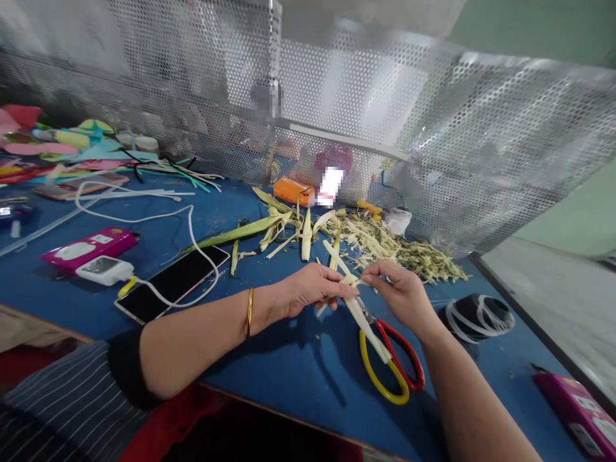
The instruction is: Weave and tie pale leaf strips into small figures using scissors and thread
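Note:
Pale leaf strips point(362, 323), folded or woven together where they cross, are held above the blue table. My left hand point(315, 287) pinches them at the crossing from the left. From the right, the fingertips of my right hand point(395, 290) are closed on a thin end of the same strips. Below lies a pair of scissors point(392, 362) with one yellow and one red handle, its blades partly hidden by the strips and my hands. Just beyond my hands are leaf pieces point(307, 236) and a long green leaf point(240, 232).
A heap of leaf scraps point(399, 247) lies behind my hands. To the right stand a black thread spool point(476, 317) and a purple device point(577, 410). At left are a phone point(176, 282), a white cable point(191, 224) and a magenta device point(91, 249). A perforated metal screen point(346, 90) borders the table.

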A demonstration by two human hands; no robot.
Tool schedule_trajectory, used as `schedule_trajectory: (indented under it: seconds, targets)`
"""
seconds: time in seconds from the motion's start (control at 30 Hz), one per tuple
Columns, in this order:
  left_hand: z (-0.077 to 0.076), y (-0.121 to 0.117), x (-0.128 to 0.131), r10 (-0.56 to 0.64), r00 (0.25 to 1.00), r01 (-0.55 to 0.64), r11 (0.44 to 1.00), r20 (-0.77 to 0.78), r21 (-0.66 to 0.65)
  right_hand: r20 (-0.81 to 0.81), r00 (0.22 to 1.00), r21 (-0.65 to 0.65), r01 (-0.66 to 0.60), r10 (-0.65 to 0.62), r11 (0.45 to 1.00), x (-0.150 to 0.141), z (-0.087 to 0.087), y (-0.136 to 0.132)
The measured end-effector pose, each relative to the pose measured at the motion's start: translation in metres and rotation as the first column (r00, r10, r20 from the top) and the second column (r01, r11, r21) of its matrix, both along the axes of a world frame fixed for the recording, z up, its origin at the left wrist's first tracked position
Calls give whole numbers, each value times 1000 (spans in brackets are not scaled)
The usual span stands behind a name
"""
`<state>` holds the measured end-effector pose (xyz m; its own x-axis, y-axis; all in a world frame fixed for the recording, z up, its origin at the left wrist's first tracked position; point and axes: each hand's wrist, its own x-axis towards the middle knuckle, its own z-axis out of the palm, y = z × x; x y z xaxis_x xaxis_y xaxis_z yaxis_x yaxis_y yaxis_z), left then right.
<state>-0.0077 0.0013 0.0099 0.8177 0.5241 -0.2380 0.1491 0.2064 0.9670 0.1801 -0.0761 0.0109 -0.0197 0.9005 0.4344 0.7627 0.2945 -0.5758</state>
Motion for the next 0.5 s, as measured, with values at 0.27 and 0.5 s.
schedule_trajectory:
  seconds: [0.27, 0.5]
  targets:
    - [2, 5, 3, 249, 967, -235, 952, 47, -193, 287, 878, 633, 125, -382, 764, -23, 8, -21]
    - [5, 11, 0, 251, 955, -202, 941, 156, -273, 792, 596, 345, -258, -133, 902, -41, 0, -18]
